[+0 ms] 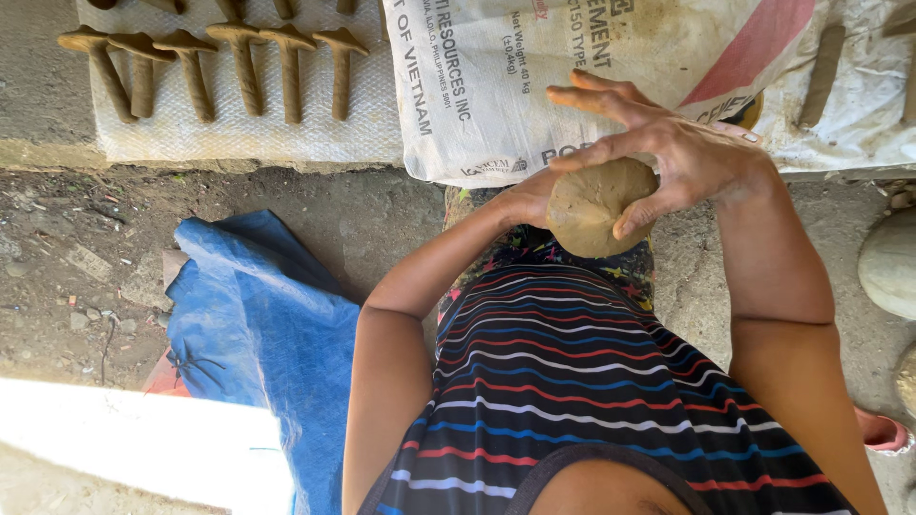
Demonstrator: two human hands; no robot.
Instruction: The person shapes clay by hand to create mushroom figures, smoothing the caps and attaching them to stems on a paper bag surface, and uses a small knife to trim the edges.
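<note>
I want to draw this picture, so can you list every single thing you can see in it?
Clay ball: one, brown, between the two hands at the middle.
Clay T-shaped pieces: six whole ones in a row, with ends of more above them, brown, on a white woven sheet at top left.
Printed sack: one, white with a red stripe, top middle.
Clay sticks: at least one, brown, top right.
Blue cloth: one, on the dirt ground, lower left.
Round pale objects: two, partly cut off at the right edge.
Pink footwear: one, lower right edge.
Striped top: one, dark with red, blue and white stripes.
Left hand: under the ball.
Right hand: fingers spread over the ball.
</note>
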